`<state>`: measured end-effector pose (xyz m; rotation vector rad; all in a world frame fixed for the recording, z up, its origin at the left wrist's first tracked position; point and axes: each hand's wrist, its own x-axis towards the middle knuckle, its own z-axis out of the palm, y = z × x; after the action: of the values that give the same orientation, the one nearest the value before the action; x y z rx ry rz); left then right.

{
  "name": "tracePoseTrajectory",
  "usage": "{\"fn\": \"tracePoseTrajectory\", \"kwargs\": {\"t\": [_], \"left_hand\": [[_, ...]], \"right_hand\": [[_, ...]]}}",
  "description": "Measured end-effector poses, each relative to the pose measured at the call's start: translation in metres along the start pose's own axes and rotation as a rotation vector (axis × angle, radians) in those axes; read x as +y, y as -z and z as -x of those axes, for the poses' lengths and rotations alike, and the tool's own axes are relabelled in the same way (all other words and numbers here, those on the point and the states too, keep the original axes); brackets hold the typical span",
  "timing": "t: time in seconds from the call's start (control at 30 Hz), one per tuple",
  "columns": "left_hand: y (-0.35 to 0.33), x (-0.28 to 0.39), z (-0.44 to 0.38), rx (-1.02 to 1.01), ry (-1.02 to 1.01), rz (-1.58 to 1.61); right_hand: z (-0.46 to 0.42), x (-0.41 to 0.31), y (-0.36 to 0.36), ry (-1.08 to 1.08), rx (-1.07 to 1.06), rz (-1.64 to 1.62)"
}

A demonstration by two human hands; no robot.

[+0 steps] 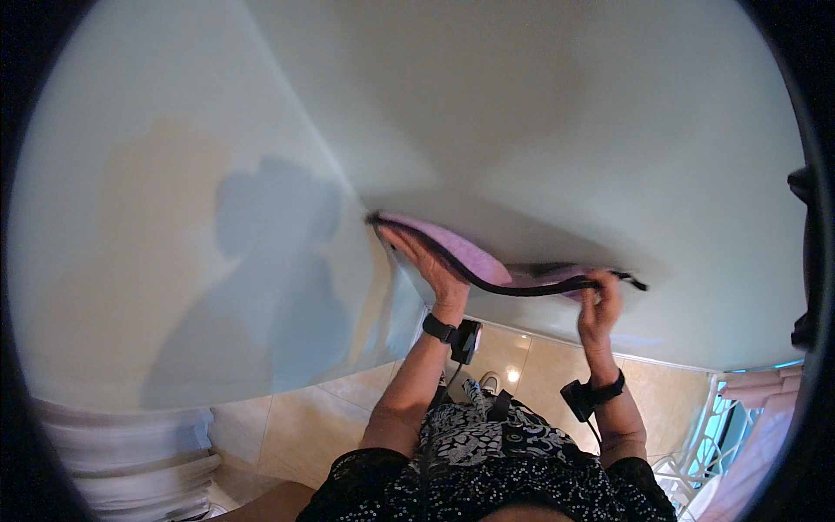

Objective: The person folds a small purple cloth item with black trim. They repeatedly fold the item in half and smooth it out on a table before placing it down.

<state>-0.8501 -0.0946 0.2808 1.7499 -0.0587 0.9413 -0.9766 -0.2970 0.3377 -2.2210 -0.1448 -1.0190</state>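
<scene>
A thin purple panel with a black edge band [479, 282], perhaps fabric, is held up near the corner of two pale walls. My left hand [430, 261] lies along its left part, fingers stretched out towards the corner and the thumb not clearly seen. My right hand [601, 303] grips the black edge near the right end, where a short dark strap or end piece [636, 282] sticks out. The panel bends in a wave between the hands. Its far side is mostly hidden, and its left end is at or very near the wall corner.
Pale walls [587, 130] [163, 261] rise ahead and to the left, with shadows on them. Beige floor tiles [313, 417] lie below. White stacked or folded material [130, 450] is at lower left. A white metal frame [701, 463] and pink curtain [763, 417] are at lower right.
</scene>
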Motion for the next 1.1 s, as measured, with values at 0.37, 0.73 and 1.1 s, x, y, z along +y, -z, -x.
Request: {"fn": "tracePoseTrajectory", "kwargs": {"t": [0.37,0.73,1.1], "left_hand": [[0.036,0.082,-0.133,0.253,-0.575,-0.175],[0.069,-0.01,0.006,-0.134,-0.13,-0.361],[0.104,-0.035,0.032,-0.016,-0.014,-0.079]], "right_hand": [[-0.055,-0.053,0.039,0.235,0.382,0.076],[-0.012,-0.035,0.012,0.001,-0.114,-0.143],[0.038,-0.074,-0.01,0.241,0.067,0.009]]}}
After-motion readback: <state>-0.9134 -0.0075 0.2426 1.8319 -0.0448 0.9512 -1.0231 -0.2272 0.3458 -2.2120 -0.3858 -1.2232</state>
